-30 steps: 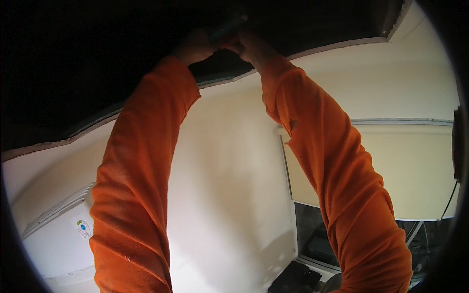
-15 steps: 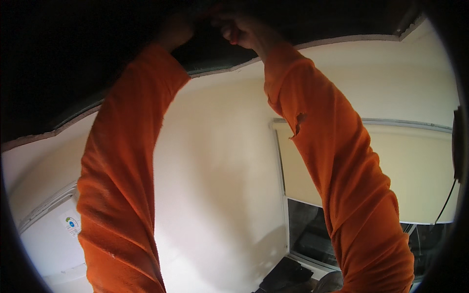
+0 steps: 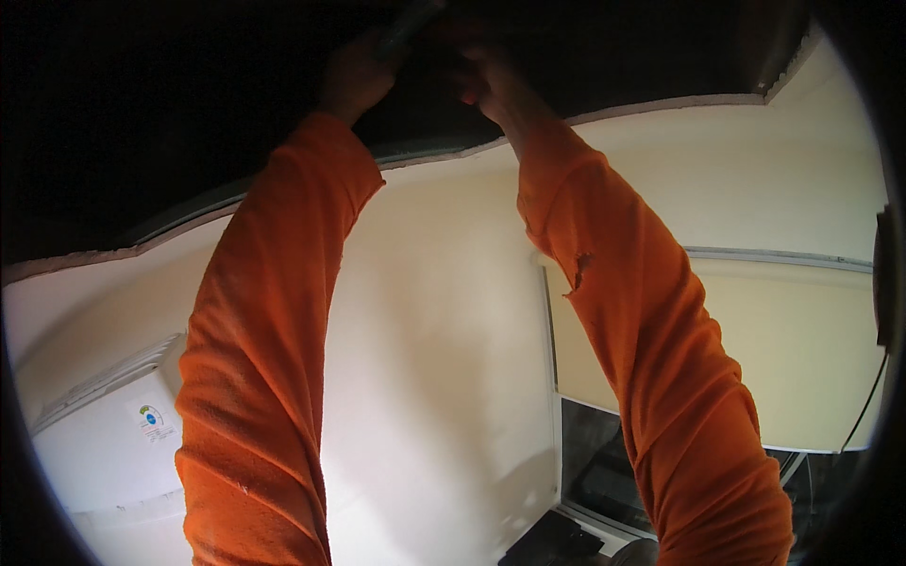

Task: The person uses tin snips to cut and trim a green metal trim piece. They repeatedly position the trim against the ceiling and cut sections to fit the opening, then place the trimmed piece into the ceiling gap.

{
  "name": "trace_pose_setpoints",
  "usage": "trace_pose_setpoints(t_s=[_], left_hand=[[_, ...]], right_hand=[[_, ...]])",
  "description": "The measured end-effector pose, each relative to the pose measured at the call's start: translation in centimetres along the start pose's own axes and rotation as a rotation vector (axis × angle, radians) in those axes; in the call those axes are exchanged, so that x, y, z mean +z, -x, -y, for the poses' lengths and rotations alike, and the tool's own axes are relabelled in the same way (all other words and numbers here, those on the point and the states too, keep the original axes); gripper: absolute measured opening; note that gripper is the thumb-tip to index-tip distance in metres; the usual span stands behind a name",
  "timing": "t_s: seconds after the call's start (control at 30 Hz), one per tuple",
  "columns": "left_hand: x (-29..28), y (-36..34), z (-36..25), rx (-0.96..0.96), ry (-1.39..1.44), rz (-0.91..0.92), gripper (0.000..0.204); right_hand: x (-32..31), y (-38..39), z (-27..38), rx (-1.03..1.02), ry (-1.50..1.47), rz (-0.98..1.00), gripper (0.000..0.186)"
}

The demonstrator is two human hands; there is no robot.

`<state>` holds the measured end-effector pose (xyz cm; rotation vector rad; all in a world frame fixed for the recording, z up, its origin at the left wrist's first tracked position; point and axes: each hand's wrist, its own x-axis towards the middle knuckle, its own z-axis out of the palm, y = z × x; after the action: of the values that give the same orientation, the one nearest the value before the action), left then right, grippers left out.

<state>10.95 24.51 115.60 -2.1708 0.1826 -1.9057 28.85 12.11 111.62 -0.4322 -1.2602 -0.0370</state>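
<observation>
Both my arms, in orange sleeves, reach up into a dark ceiling opening (image 3: 189, 104) with a rough pale edge (image 3: 679, 101). My left hand (image 3: 360, 75) is closed on a dark greenish elongated object (image 3: 406, 30), angled up to the right; what it is I cannot make out. My right hand (image 3: 486, 83) is a little to the right, fingers curled round something small and red (image 3: 469, 96), mostly hidden in shadow. The right sleeve (image 3: 613, 311) has a torn hole.
A white wall-mounted air conditioner (image 3: 104, 443) is at the lower left. A pale wall (image 3: 425, 330) fills the middle. At the right are a cream roller blind (image 3: 793, 349), a dark window (image 3: 595, 453) and a hanging cord. A black flat object (image 3: 557, 538) lies at the bottom.
My hands were together on the greenish object a second ago, moved up half a second ago, and now have come slightly down and rightward, apart, with the object in the left hand.
</observation>
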Motion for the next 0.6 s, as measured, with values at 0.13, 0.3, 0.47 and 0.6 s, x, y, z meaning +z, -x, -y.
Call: trace_pose_setpoints(t_s=[0.13,0.3,0.47,0.6], left_hand=[[-0.7,-2.0,1.8,0.178,-0.073,-0.201,0.04],[-6.2,-3.7,6.8,0.133,0.042,-0.419,0.038],[-12.9,-0.9,10.0,0.037,0.031,-0.462,0.039],[-15.0,0.5,11.3,-0.039,0.109,-0.451,0.039]], right_hand=[[0.4,2.0,3.0,-0.109,0.201,-0.091,0.043],[4.5,12.9,6.4,-0.084,0.075,0.108,0.058],[4.1,32.2,8.5,0.547,0.104,0.145,0.065],[0.4,45.3,5.8,0.928,0.143,0.091,0.063]])
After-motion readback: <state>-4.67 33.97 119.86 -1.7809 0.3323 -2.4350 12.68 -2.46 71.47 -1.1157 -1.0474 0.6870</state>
